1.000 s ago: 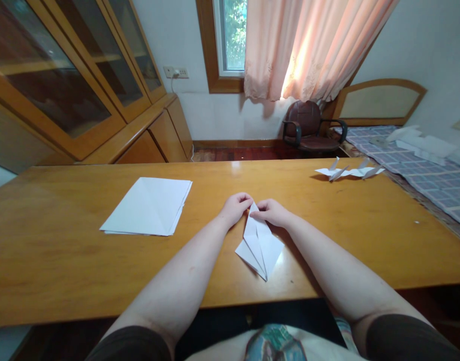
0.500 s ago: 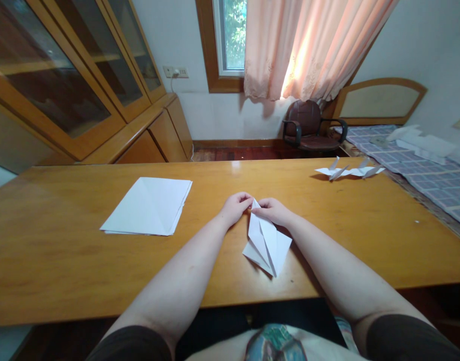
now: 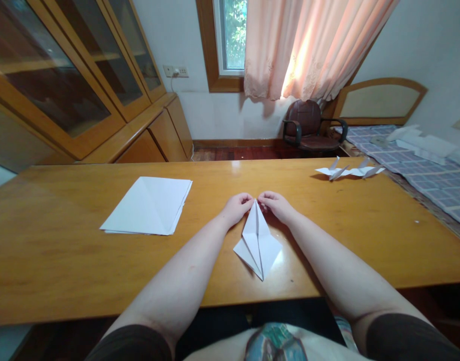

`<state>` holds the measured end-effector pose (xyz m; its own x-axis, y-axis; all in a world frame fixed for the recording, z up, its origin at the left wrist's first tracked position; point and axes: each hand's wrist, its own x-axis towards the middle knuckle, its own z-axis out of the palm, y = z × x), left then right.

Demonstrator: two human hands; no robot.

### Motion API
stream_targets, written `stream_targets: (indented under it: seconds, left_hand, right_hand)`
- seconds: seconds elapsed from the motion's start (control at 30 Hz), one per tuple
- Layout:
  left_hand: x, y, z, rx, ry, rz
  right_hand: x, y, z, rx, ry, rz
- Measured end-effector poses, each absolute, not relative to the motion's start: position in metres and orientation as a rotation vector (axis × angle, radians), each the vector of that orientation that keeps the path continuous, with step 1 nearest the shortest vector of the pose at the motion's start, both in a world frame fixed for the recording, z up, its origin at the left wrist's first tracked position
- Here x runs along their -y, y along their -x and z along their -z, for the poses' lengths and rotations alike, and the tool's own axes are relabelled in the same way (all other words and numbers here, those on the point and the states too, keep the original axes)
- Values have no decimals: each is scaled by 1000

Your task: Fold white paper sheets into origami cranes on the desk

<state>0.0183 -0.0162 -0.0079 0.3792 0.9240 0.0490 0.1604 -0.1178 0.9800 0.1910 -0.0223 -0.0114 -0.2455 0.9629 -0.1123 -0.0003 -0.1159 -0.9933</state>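
A partly folded sheet of white origami paper [image 3: 265,245] lies on the table in front of me, its narrow tip pointing away and its wider folded flaps toward me. My left hand [image 3: 238,207] is at the left side of that tip, fingers curled and pinched on the paper. At the tip's right side my right hand [image 3: 275,204] has its thumb and fingers pressed together, right at the paper's edge. A crease runs down the middle of the paper. The fingertips' exact hold is too small to make out.
A stack of white paper sheets [image 3: 151,208] lies on the wooden table [image 3: 64,271] to the left. Folded paper cranes [image 3: 337,172] stand at the far right. Beyond the table are a brown armchair [image 3: 307,125], a glass-door cabinet [image 3: 117,95] and a bed [image 3: 414,160].
The folded paper has turned and straightened, its near end shifting left. My right hand has moved from over the paper's upper part to the right side of its tip. The left hand barely moved.
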Motion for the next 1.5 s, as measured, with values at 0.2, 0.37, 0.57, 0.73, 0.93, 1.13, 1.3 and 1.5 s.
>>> stream_targets:
  seconds: [0.2, 0.37, 0.57, 0.73, 0.93, 1.13, 1.3, 1.5]
  left_hand:
    - [16, -17, 8, -1003, -1617, -883]
    - [15, -17, 8, -1006, -1645, -877]
    - [15, -17, 9, -1020, -1650, -894]
    - [16, -17, 8, -1037, -1659, -883]
    - [17, -17, 7, -1058, -1681, -882]
    - [18, -18, 7, -1069, -1696, -871]
    - [17, -18, 9, -1052, -1693, -868]
    - [17, -19, 10, -1007, -1680, -881]
  right_hand:
    - [20, -195, 16, 1306, 1180, -1513]
    - [20, -195, 15, 1273, 1178, -1532]
    - [22, -194, 12, 1241, 1193, -1527]
    - [22, -193, 11, 1251, 1205, -1502]
    - [22, -192, 11, 1282, 1231, -1452]
    - [23, -191, 11, 1304, 1260, -1406]
    - [22, -189, 12, 1300, 1272, -1394]
    - [22, -188, 14, 1319, 1267, -1380]
